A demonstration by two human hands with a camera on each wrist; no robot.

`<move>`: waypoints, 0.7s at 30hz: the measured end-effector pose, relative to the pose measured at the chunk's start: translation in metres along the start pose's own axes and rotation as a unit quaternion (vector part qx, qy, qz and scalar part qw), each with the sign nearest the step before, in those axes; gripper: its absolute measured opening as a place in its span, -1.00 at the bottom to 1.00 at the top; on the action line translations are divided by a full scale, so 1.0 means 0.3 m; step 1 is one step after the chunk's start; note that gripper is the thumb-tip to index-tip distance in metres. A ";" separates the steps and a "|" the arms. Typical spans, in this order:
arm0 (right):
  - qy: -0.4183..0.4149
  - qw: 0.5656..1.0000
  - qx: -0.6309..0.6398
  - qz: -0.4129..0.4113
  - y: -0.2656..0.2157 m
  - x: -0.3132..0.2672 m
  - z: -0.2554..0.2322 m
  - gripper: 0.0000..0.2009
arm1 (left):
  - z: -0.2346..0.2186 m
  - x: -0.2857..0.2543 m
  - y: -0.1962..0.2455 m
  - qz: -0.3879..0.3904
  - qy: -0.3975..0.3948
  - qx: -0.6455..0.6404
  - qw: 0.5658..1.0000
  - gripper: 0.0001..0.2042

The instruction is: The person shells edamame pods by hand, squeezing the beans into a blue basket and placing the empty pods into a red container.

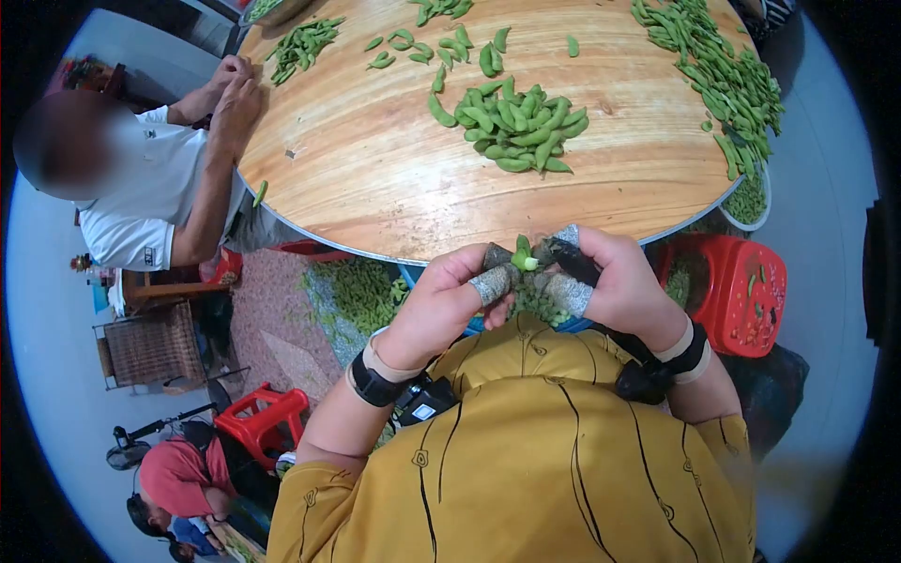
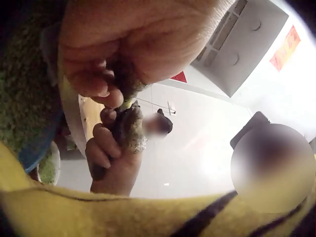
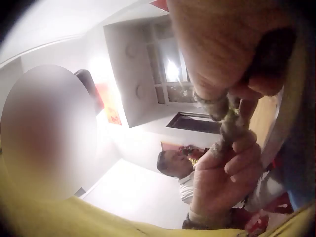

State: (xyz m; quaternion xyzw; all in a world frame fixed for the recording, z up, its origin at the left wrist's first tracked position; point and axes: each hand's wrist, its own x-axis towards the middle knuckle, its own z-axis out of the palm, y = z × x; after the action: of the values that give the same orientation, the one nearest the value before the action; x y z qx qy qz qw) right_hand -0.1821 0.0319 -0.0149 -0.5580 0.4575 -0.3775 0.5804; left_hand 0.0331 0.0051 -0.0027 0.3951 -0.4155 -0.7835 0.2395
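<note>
Just off the table's near edge, a green edamame pod is between my two hands, with a pale spot at its near end. My left hand pinches it with thumb and finger, both wrapped in grey, worn coverings. From the other side my right hand pinches at the pod too, its thumb and forefinger covered likewise. In the left wrist view a bit of green pod shows where the fingertips meet. The right wrist view has the pod mostly hidden by fingers. Below the hands are shelled green beans in a blue-rimmed container.
A pile of edamame pods lies on the round wooden table, with more along its right edge. At right stand a red stool and a white bowl of beans. A person in a white shirt sits at left.
</note>
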 end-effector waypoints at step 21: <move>0.033 0.999 -0.007 0.004 0.022 0.010 0.019 -0.76 | -0.004 0.004 -0.043 -0.003 0.019 -0.159 0.987 -0.83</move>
State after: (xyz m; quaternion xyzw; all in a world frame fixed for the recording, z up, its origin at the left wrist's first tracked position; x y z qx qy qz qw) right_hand -0.1763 0.0312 -0.0221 -0.5476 0.4814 -0.3903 0.5621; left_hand 0.0328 0.0105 -0.0144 0.3683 -0.2798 -0.8326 0.3047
